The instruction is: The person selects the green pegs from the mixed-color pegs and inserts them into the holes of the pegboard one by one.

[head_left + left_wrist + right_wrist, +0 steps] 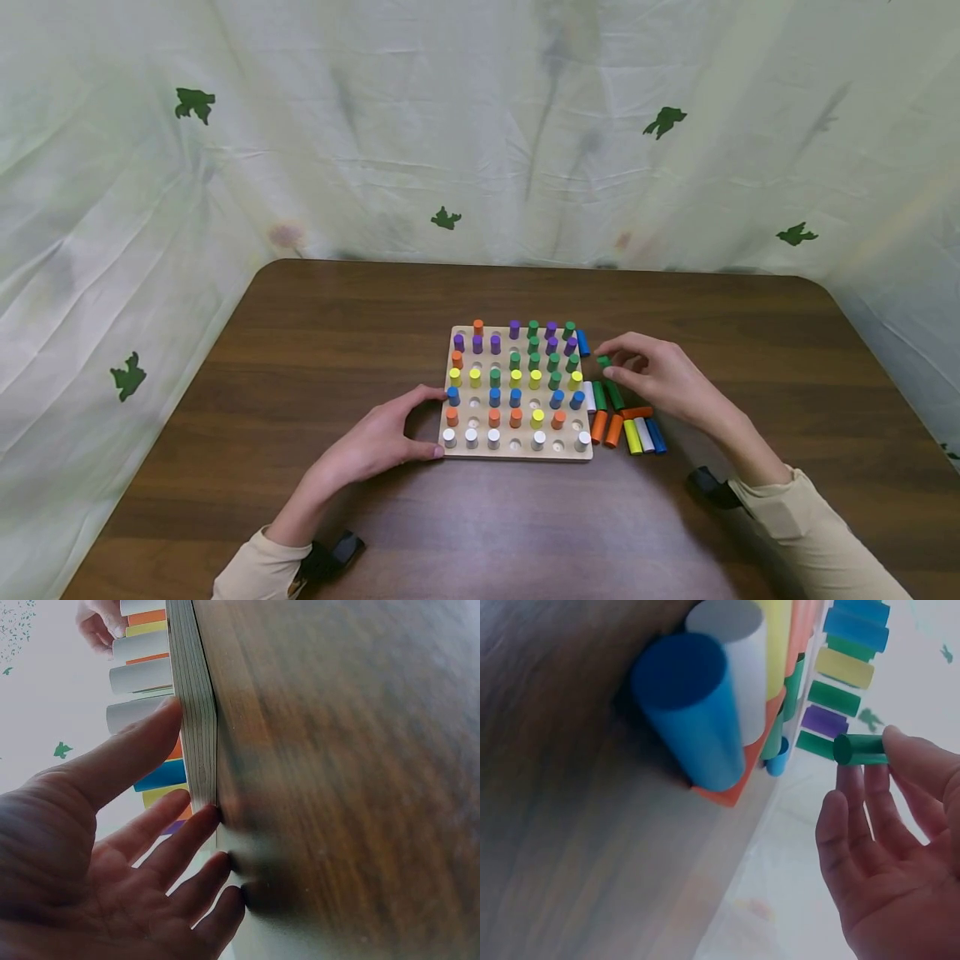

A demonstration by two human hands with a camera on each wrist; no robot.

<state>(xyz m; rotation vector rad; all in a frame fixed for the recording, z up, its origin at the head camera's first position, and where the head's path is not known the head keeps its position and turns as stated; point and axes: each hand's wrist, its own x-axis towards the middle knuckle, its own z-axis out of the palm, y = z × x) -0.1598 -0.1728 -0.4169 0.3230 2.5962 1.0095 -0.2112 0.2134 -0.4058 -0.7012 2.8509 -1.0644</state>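
Observation:
A light wooden pegboard (517, 457) lies on the table, with rows of white, orange, blue, yellow, green and purple pegs standing in its holes; some holes have no peg. My left hand (381, 435) is at the board's left side. In the left wrist view, its thumb (142, 746) touches the board's edge near the white pegs, the other fingers spread loosely along the side. Right of the board, thumb and fingers of my right hand (663, 375) pinch a green peg (862, 750), held above the loose pegs.
Loose pegs lie along the board's right side: a blue peg (583, 343) near the far corner, and green, white, orange, yellow and blue ones closer in, including an orange peg (637, 412) lying crosswise. A pale curtain (480, 125) hangs behind the brown table (337, 333).

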